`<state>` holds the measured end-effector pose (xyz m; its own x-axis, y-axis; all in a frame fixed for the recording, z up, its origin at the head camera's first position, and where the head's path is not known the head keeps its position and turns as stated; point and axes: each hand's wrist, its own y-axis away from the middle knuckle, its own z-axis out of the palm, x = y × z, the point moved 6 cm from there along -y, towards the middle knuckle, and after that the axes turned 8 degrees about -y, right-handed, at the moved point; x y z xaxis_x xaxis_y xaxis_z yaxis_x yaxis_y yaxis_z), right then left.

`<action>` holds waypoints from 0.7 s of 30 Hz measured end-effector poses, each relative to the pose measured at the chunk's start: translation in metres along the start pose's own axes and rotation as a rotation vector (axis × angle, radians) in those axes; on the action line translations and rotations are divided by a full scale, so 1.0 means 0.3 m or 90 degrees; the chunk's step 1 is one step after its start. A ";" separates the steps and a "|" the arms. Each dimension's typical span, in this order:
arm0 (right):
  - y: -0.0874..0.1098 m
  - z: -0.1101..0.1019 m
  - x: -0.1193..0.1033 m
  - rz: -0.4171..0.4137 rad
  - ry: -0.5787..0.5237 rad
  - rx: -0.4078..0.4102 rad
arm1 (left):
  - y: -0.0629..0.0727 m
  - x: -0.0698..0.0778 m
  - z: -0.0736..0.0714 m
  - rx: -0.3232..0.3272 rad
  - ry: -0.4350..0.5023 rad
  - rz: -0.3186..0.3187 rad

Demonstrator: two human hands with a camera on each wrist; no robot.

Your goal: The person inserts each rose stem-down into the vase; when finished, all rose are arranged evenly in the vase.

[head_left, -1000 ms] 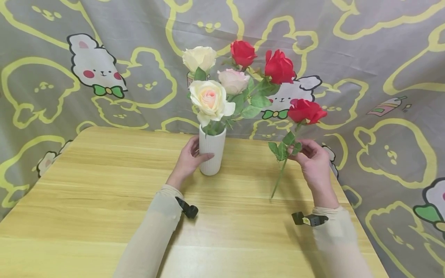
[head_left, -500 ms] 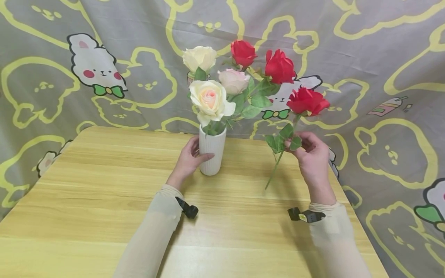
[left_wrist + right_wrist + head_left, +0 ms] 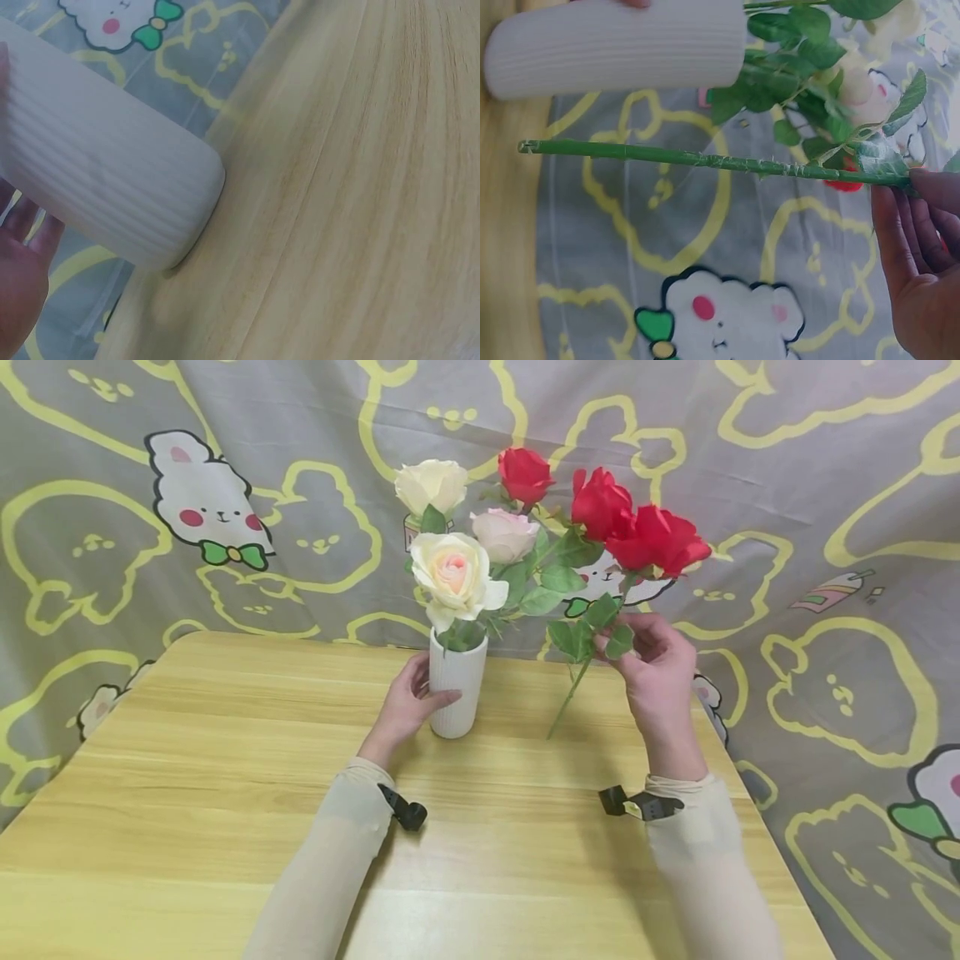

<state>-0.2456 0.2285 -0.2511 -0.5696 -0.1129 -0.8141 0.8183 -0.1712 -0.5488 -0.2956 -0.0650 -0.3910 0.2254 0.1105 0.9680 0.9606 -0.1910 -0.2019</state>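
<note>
A white ribbed vase (image 3: pixel 457 689) stands upright on the table, and my left hand (image 3: pixel 405 706) grips its left side with the thumb across the front. In it are two cream roses, one of them (image 3: pixel 453 575) pink at the centre, a pale pink rose (image 3: pixel 505 535) and two red roses (image 3: pixel 524 475). To the right of the vase, my right hand (image 3: pixel 656 664) pinches a separate red rose (image 3: pixel 660 542) by its stem, just at the leaves. The bare green stem (image 3: pixel 705 160) points down and left, clear of the vase in the right wrist view.
The wooden table (image 3: pixel 247 827) reaches back to a grey curtain (image 3: pixel 300 410) with yellow outlines and cartoon rabbits. Black wrist cameras (image 3: pixel 408 812) sit on both beige sleeves. The held bloom overlaps one of the vase's red roses in the head view.
My right hand has carried the red rose up and to the left, nearer the vase. My left hand and the vase have stayed in place.
</note>
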 end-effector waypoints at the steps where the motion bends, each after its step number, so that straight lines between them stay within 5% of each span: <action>1: -0.005 0.009 -0.007 -0.003 -0.008 0.002 | -0.001 0.000 0.001 -0.001 -0.001 0.001; 21: -0.072 0.154 -0.157 -0.153 -0.122 0.019 | -0.002 -0.002 0.001 -0.003 -0.001 -0.002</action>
<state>-0.2400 0.1922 -0.1922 -0.7533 -0.2474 -0.6094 0.6571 -0.2440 -0.7132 -0.2963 -0.0647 -0.3916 0.2230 0.1119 0.9684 0.9604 -0.1955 -0.1985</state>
